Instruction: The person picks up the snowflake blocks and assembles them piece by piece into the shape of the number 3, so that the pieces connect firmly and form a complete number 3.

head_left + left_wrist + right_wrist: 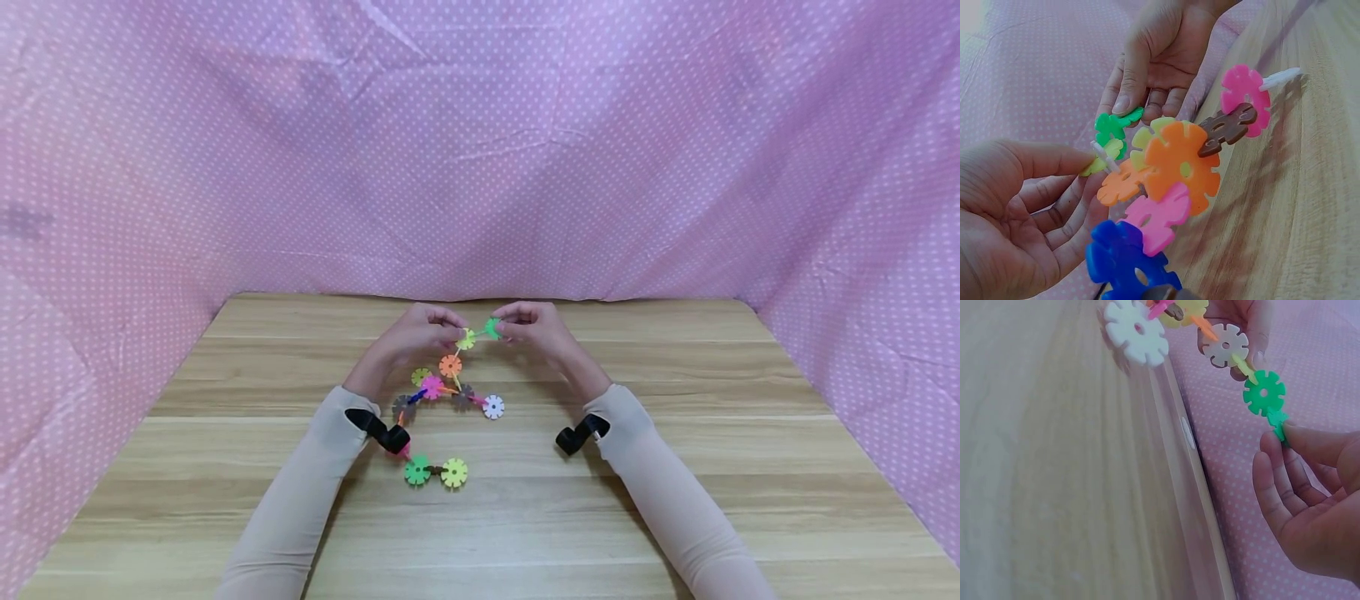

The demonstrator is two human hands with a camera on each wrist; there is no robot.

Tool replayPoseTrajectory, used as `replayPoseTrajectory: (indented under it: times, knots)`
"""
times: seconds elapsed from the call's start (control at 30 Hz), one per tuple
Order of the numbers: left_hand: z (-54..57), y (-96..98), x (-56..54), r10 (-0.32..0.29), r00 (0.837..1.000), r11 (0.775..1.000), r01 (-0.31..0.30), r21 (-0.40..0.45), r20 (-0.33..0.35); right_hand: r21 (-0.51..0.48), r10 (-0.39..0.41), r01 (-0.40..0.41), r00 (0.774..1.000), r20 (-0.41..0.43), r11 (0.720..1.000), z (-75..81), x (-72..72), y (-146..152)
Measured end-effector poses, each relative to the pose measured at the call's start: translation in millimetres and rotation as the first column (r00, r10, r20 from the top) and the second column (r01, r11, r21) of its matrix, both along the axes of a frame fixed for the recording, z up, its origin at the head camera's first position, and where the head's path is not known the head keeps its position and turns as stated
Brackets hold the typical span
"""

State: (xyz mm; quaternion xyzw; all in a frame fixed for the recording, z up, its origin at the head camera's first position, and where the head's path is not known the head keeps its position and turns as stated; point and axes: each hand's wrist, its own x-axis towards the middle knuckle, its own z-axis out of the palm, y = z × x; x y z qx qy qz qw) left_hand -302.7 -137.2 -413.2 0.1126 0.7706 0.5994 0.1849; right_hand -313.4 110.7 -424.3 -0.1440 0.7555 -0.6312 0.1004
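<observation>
Notched plastic snowflake discs are linked into a branching chain. Near the table's far side, my left hand (416,332) pinches a yellow disc (1105,157) between thumb and finger. To its right, my right hand (538,327) pinches the outer of two joined green discs at the chain's end; the inner green disc (1264,392) is slotted to the yellow one. From there the chain runs back through an orange disc (450,365), a pink disc (431,387) and a blue disc (1119,250). A white disc (493,407) ends a side branch. My left wrist partly hides the chain.
The chain's near end, a green disc (417,471) joined through a brown piece to a yellow-green disc (453,473), is low over the wooden table (600,533). Pink dotted cloth (480,167) hangs behind the table and at both sides.
</observation>
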Motion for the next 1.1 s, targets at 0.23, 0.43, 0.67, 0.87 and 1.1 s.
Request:
replayPoseTrajectory:
  times: [0.23,0.43,0.67,0.87,1.1]
  knots:
    - [1.0,2.2,0.8,0.044,0.999,0.999,-0.044,-0.014,0.002,-0.009,0.006,-0.005,1.0,0.021,1.0,0.6,-0.6,1.9]
    - [0.9,3.3,1.0,0.057,0.998,0.998,-0.057,-0.017,-0.005,-0.007,0.003,-0.003,1.0,0.024,1.0,2.2,0.0,3.2]
    - [0.2,4.0,2.1,0.042,0.999,0.999,-0.043,-0.032,-0.024,-0.003,-0.008,0.008,0.999,0.045,1.0,1.4,-0.5,3.3]
    - [-1.0,5.9,2.7,0.044,0.998,0.998,-0.046,-0.036,-0.043,-0.006,-0.002,0.002,0.999,0.051,1.0,0.7,-0.9,3.4]
    - [-0.2,6.9,3.2,0.054,0.996,0.998,-0.057,-0.035,-0.074,-0.027,0.004,-0.003,0.999,0.044,1.0,0.9,-0.6,3.4]
